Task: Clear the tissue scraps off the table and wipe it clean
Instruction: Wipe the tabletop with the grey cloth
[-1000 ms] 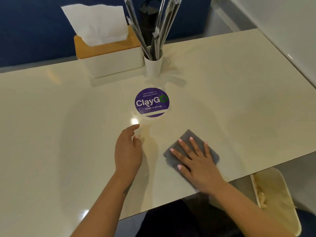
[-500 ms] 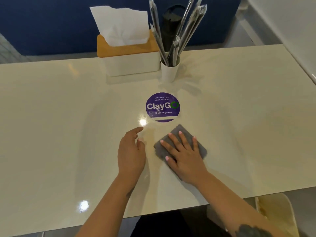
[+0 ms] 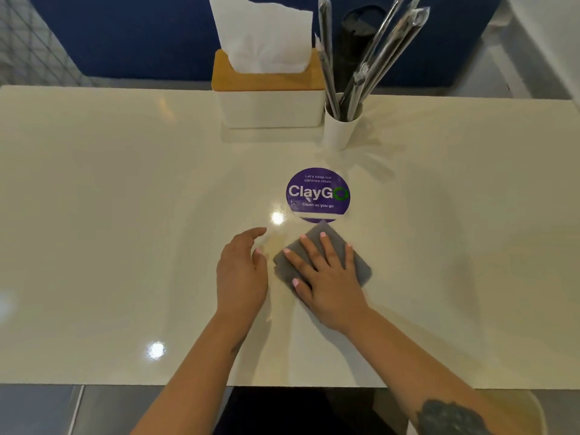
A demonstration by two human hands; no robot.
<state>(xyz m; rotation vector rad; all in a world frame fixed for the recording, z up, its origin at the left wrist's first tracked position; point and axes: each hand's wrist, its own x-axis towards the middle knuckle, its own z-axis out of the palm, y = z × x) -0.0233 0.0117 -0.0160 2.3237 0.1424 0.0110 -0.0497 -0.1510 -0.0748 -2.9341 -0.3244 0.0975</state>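
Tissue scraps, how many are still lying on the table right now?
0 visible on the table. The only tissue stands in the tissue box at the far edge. A scrap could be hidden under the grey cloth or hands.

The right hand lies flat over the grey cloth, so the cloth's middle and near edge are covered and only its far corner and two sides show. Behind the white cup, the wrapped straws run out past the top edge, and they half-hide a dark cylinder that I can't identify. At the bottom right, a yellowish thing under the table is cut off by the edge and the forearm, while the left hand hides its own palm, so contact with the tabletop can't be judged.
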